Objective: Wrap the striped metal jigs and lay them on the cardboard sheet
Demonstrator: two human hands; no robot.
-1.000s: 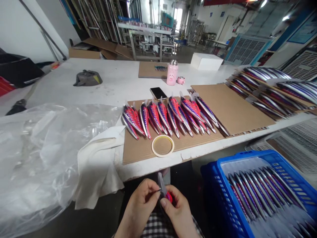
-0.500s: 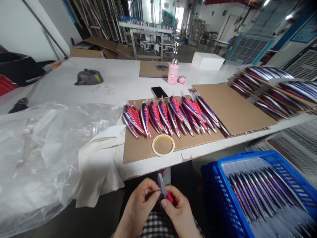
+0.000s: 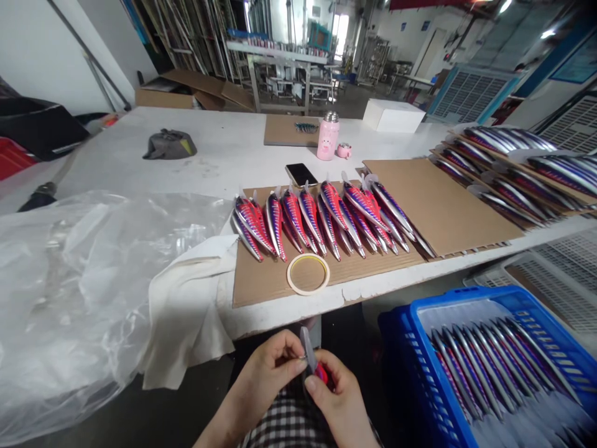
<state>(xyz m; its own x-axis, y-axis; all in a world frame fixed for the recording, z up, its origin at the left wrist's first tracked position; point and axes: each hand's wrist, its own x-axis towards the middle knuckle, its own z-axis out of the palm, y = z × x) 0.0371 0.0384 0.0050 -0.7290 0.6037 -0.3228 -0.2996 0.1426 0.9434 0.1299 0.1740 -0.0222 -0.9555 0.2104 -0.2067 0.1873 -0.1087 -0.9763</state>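
Below the table's front edge, both my hands hold one fishing lure (image 3: 313,364), red with a clear lip pointing up. My left hand (image 3: 273,367) pinches its upper end with thumb and forefinger. My right hand (image 3: 334,397) grips the red body from the right. Above them, a roll of pale tape (image 3: 308,274) lies on a cardboard sheet (image 3: 261,283), where a row of red and purple lures (image 3: 321,214) is laid out side by side.
A blue crate (image 3: 471,367) of several silver-purple lures stands at my lower right. More lures lie on cardboard (image 3: 508,180) at the far right. Clear plastic sheeting (image 3: 79,280) and a white cloth (image 3: 186,305) hang over the table's left. A phone (image 3: 301,174) and a pink bottle (image 3: 328,137) sit behind.
My hands and the lure have barely shifted; the left wrist has turned a little outward. The view has drifted slightly to the right.
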